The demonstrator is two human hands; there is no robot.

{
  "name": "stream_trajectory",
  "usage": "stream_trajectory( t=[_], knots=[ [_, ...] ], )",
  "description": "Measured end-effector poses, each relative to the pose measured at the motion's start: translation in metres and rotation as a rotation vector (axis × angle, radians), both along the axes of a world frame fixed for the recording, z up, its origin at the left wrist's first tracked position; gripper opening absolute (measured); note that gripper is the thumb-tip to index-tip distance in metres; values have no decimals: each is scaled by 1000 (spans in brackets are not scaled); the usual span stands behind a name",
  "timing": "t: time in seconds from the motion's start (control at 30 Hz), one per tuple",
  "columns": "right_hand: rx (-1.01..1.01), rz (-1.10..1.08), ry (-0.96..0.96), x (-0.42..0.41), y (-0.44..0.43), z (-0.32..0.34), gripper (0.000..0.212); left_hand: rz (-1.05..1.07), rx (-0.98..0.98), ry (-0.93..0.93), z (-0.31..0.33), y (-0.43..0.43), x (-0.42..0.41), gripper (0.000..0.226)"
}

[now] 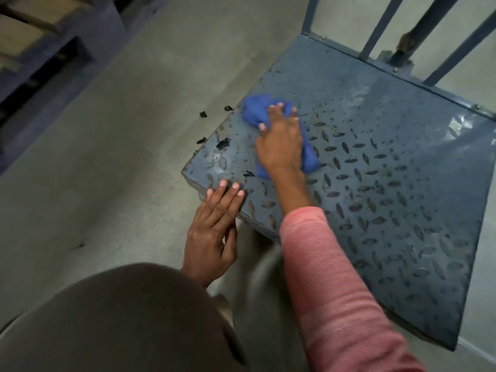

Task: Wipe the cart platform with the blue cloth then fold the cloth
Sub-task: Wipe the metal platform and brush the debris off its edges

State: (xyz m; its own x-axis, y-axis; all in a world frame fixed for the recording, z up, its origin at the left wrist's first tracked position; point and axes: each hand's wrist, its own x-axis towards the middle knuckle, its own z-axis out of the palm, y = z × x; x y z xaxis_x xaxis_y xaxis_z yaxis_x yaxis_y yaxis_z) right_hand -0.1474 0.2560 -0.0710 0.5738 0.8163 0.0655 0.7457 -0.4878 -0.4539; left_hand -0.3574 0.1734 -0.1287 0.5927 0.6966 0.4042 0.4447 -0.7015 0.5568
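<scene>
Head view looks down on the cart platform [375, 162], a blue-grey metal deck with a raised diamond tread, standing on a pale concrete floor [107, 146]. Your right hand [280, 140] lies palm-down on the blue cloth [257, 108], which is bunched up on the platform close to its left edge; your fingers spread over the cloth and press it flat to the deck rather than closing around it. Cloth shows past your fingertips and again beside your wrist. Your pink sleeve [330, 285] crosses the platform's near edge. Your left hand [214, 229] is open, fingers straight and together, with the fingertips resting on the platform's near-left corner; it holds nothing. Several small dark fragments [222, 144] lie on the platform near that left edge, and a few more on the floor just beyond it. Upright rails [381, 25] rise from the platform's far edge.
</scene>
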Motion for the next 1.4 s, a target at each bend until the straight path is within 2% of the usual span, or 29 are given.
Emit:
stream_trajectory(
  t=[0.13, 0.23, 0.3, 0.4, 0.47, 0.6, 0.7, 0.83, 0.93, 1.07, 1.17, 1.23, 1.3, 1.4],
  knots=[
    [-28, 355, 69, -48, 35, 5, 43, -58, -6, -32, 2, 2, -4, 54],
    [-78, 600, 315, -75, 55, 21, 32, -81, 13, -34, 3, 7, -11, 65],
    [-42, 601, 528, -80, 57, 33, 27, -97, 12, 5, 6, 8, -13, 70],
    [37, 565, 613, -53, 41, 43, 31, -127, 1, 96, 12, 10, -16, 73],
    [70, 500, 571, -21, 12, 46, 41, -126, 1, 123, 12, 9, -16, 73],
    [-54, 189, 265, 40, -84, 32, 49, -118, 12, 136, 9, 8, -16, 73],
    [-14, 100, 137, 28, -122, 12, 52, -113, 41, 154, 7, 8, -17, 68],
    [-51, 246, 130, -34, -107, 7, 53, -41, 29, 93, 2, 16, -24, 64],
    [-57, 307, 109, -74, -131, 8, 55, 16, 30, 73, 0, 17, -29, 65],
    [-35, 12, 104, -49, -171, 9, 55, -33, 39, 88, 4, 19, -29, 66],
    [-66, -138, 7, -18, -128, 8, 58, 0, 3, 14, 2, 17, -24, 59],
    [-66, -116, 12, -21, -78, 7, 59, 20, -47, -70, -1, 14, -20, 56],
    [-48, 7, 20, -43, -52, 7, 58, 27, -79, -130, -3, 14, -18, 58],
    [-37, 208, 51, -74, -92, 5, 59, 23, -79, -150, -2, 19, -21, 60]
  ],
)
